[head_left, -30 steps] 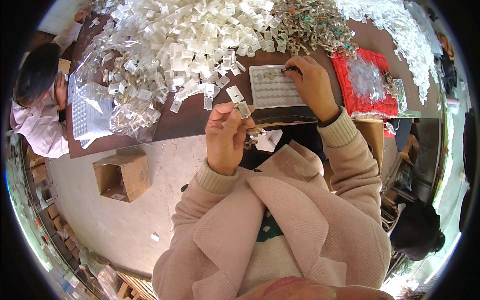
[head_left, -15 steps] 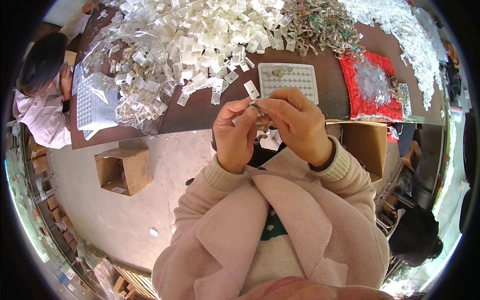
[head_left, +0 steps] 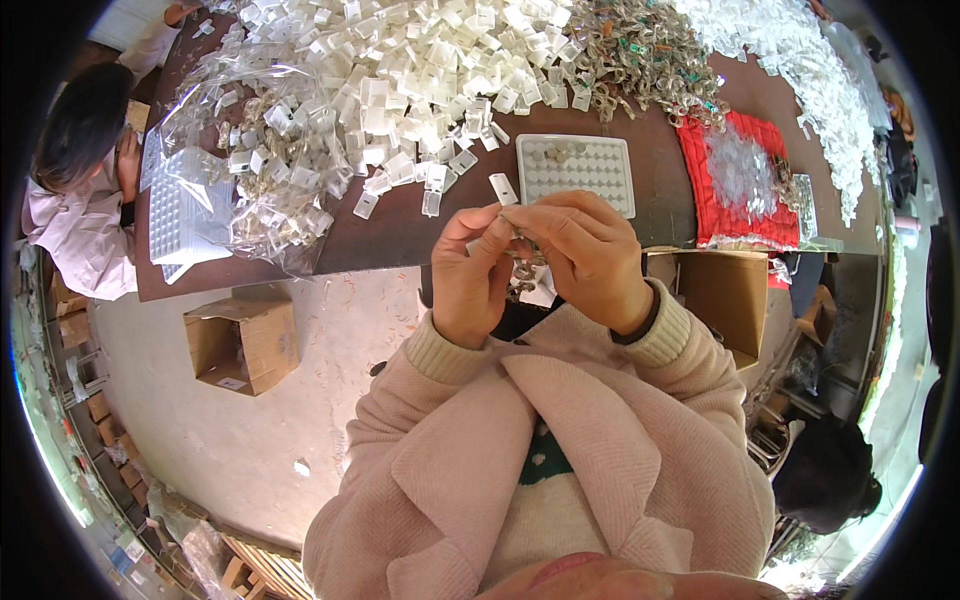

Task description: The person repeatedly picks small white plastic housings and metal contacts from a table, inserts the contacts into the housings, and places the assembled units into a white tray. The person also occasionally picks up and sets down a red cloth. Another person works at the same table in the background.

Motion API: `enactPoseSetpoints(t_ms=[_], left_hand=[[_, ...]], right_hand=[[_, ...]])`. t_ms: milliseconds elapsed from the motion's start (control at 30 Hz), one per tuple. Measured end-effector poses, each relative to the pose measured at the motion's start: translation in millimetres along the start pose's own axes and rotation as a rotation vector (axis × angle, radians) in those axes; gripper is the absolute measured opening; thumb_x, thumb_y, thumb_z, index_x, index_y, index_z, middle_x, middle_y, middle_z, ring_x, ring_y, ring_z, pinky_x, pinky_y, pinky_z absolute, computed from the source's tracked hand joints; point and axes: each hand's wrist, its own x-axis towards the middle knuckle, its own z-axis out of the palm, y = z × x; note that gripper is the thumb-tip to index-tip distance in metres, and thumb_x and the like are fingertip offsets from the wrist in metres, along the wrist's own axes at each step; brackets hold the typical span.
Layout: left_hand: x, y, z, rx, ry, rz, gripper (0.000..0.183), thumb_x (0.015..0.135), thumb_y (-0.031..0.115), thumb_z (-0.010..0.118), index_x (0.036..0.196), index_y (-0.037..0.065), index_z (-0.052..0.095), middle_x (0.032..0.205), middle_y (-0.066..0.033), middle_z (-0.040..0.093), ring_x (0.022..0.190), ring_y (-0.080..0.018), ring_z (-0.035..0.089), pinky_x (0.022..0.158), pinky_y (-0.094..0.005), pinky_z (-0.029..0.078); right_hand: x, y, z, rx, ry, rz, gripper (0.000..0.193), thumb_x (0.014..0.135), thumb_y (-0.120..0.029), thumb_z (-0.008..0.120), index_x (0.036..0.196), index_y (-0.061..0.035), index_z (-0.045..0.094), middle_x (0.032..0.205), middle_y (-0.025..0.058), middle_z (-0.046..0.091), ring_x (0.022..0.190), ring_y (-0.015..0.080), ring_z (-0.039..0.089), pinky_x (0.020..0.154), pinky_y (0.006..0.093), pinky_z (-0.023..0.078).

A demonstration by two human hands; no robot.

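My left hand (head_left: 470,275) and my right hand (head_left: 592,255) meet at the table's near edge, fingertips pinched together. A small white rectangular plastic piece (head_left: 503,188) with a dark slot sticks up from between the fingertips. My left thumb and index finger are closed at its lower end. Below my right fingers hang several small brownish, metallic-looking pieces (head_left: 525,275), whose kind I cannot make out. The exact point where the fingers join the parts is hidden. Just beyond my hands lies a white tray (head_left: 576,194) of small round hollows, with several grey discs in its far row.
A heap of white plastic pieces (head_left: 430,60) covers the table's far middle, beside a pile of clear-brown small parts (head_left: 640,55). At right lies a red cloth (head_left: 705,190). A clear bag (head_left: 285,150) and stacked trays (head_left: 185,220) are left, near another person (head_left: 80,190). Cardboard boxes (head_left: 245,345) stand below.
The white piece has sunk slightly between my fingertips and stands more upright. The small pieces under my right fingers show more. The whole view has shifted a little.
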Motion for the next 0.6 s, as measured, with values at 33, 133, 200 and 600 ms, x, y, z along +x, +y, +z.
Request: enactPoseSetpoints(t_ms=[33, 133, 200, 600], left_hand=[[1.0, 1.1, -1.5, -0.016, 0.004, -0.013, 0.014, 0.097, 0.005, 0.062, 0.111, 0.005, 0.061, 0.098, -0.0098, 0.069, 0.075, -0.0154, 0.068, 0.046, -0.018, 0.041], [3.8, 4.3, -4.3, -0.034, 0.017, -0.034, 0.013, 0.098, 0.006, 0.062, 0.11, 0.005, 0.061, 0.098, -0.0121, 0.07, 0.074, -0.0147, 0.068, 0.042, -0.0172, 0.038], [5.1, 4.7, -4.4, -0.009, 0.035, -0.02, 0.012, 0.098, 0.006, 0.062, 0.11, 0.005, 0.061, 0.098, -0.0139, 0.07, 0.073, -0.0141, 0.068, 0.039, -0.0168, 0.034], [9.1, 7.5, -7.5, 0.001, 0.067, -0.026, 0.014, 0.097, 0.007, 0.063, 0.111, 0.005, 0.061, 0.098, -0.015, 0.07, 0.072, -0.0137, 0.068, 0.037, -0.0171, 0.031]], right_hand=[[0.7, 1.0, -0.2, 0.025, -0.007, 0.031, 0.024, 0.079, 0.003, 0.068, 0.102, -0.0051, 0.071, 0.089, 0.0084, 0.071, 0.08, 0.0267, 0.068, 0.071, 0.0367, 0.055], [4.7, 12.5, -6.3, -0.056, -0.007, 0.222, 0.025, 0.081, 0.001, 0.067, 0.105, -0.0049, 0.072, 0.09, 0.0089, 0.071, 0.081, 0.027, 0.068, 0.072, 0.0372, 0.054], [13.2, 34.0, -5.9, -0.213, -0.002, 0.245, 0.024, 0.081, -0.002, 0.068, 0.104, -0.0086, 0.073, 0.088, 0.0076, 0.067, 0.083, 0.0265, 0.065, 0.071, 0.0372, 0.053], [25.5, 51.7, 8.1, -0.413, -0.178, 0.188, 0.012, 0.083, -0.004, 0.07, 0.095, -0.0079, 0.071, 0.087, 0.0063, 0.066, 0.082, 0.0268, 0.065, 0.07, 0.0373, 0.051]])
